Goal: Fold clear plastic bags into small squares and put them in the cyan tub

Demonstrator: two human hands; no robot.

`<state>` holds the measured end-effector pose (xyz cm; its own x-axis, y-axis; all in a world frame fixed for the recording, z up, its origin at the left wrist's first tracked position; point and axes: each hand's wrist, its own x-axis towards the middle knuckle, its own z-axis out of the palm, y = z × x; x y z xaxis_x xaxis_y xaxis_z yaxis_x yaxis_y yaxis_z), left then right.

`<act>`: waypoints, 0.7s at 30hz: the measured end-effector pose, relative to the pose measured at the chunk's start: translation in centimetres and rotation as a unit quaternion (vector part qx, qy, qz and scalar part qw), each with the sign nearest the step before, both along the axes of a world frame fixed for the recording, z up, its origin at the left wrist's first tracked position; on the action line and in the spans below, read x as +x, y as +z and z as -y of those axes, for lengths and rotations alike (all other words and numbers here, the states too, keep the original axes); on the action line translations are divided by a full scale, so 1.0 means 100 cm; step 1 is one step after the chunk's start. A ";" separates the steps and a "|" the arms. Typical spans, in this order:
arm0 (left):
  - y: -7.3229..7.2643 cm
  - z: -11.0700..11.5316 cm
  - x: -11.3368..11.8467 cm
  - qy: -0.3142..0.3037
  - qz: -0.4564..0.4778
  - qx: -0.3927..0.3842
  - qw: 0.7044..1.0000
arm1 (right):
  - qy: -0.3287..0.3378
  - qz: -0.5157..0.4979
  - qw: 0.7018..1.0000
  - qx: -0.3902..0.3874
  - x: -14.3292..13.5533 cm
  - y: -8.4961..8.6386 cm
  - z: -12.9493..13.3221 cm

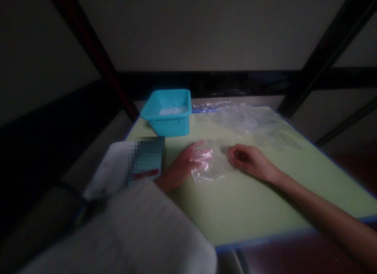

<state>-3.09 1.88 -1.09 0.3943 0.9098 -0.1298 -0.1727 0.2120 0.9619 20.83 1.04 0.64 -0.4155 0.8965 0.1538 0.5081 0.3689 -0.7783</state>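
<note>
Plastic bag (pixel 216 171), clear, creased and glossy, is being handled over the middle of a pale yellow-green table (pixel 250 211), between two bare hands. The left hand (pixel 193 156) is being held open, its fingers being spread and pointed toward the right; they are being overlaid by the shiny film, though whether the hand is being placed inside the bag or beneath it cannot be told. By the right hand (pixel 246 158), which is being held curled with thumb and fingertips together, the near-right edge of the bag is being pinched, the finer detail of the grip being softened by blur. Behind the left hand, toward the far left corner, a turquoise plastic basin (pixel 172 126) is being supported by the table, and some whitish material (pixel 173 110) is being contained in it. Across the far right part of the tabletop, a loose heap of clear plastic film (pixel 246 118) is being spread. To the left of the left hand, a dark box-like object (pixel 149 156) is being partly masked by coarse pixel blocks, a red strip (pixel 146 173) being shown near its lower end; beside it, a whitish sheet (pixel 110 168) is being seen. The lower left foreground is being filled by pale grey fabric (pixel 153 230), and the table is being bordered by a blue edge.
</note>
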 end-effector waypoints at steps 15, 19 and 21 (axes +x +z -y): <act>-0.004 -0.005 -0.003 0.075 -0.042 0.076 0.993 | -0.011 0.034 0.999 0.019 0.002 0.000 0.000; -0.012 -0.010 -0.007 0.096 -0.080 0.165 0.978 | -0.019 0.047 0.999 0.019 0.002 0.003 0.002; -0.013 -0.012 -0.009 0.122 -0.128 0.218 0.960 | -0.020 0.047 0.999 0.010 0.002 0.004 0.002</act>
<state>-4.02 3.06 -2.42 0.1695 0.9607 0.2198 0.0877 -0.2369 0.9676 21.04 0.80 1.02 -0.3928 0.9098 0.1341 0.5926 0.3619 -0.7196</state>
